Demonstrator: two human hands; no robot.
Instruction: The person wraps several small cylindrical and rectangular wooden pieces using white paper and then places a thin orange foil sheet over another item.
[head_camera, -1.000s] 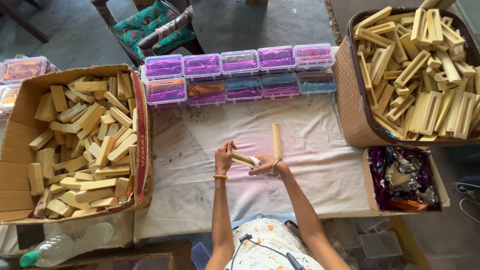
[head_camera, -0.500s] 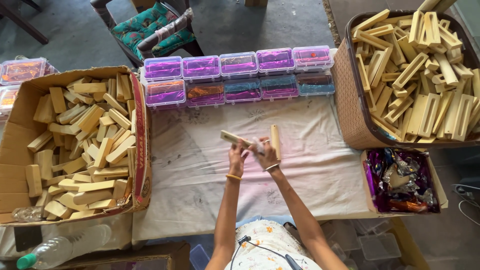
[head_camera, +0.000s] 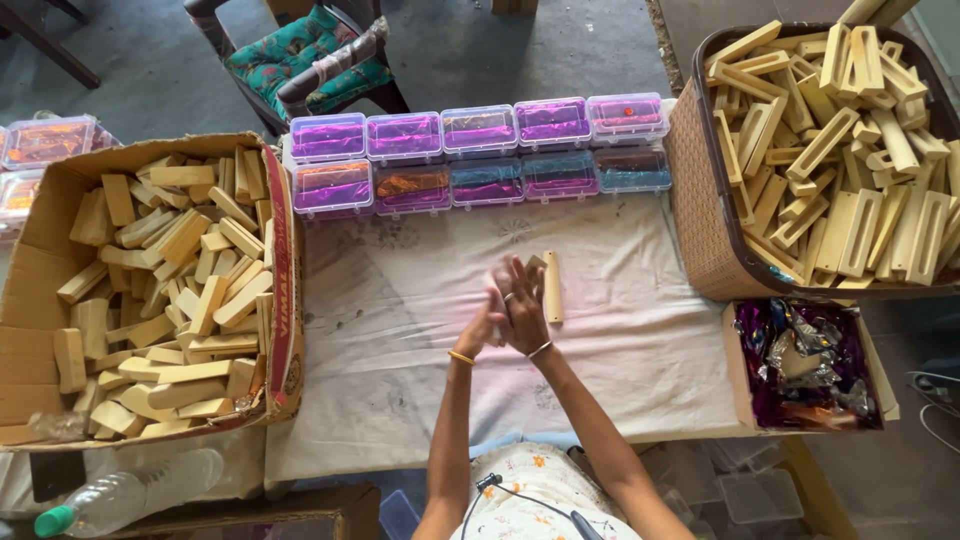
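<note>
White cloth (head_camera: 400, 330), faintly printed and a little wrinkled, covers the low work surface, with grey floor and a chair holding a teal patterned cushion (head_camera: 300, 50) at the far side. Both hands meet over the middle of the cloth: the left hand (head_camera: 482, 325) and the right hand (head_camera: 522, 305) are pressed palm against palm, fingers stretched flat and pointing away, and whether anything lies between the palms cannot be told. Each wrist wears a thin bangle. Just right of the right hand, a pale wooden stick (head_camera: 552, 286) lies flat on the cloth, a smooth straight bar set lengthwise from near to far, close to the fingers or touching them. Along the far edge stand two rows of clear plastic boxes (head_camera: 480, 150) with shiny purple, orange and blue foil inside. At the left, an open cardboard box (head_camera: 285, 300) is heaped with short, rough-cut wooden blocks. At the right, a brown woven basket (head_camera: 700, 220) holds longer slotted wooden pieces, and nearer, a shallow box (head_camera: 735, 350) is filled with crumpled purple foil wrappers. A clear plastic bottle (head_camera: 120, 495) with a green cap lies at the near left.
</note>
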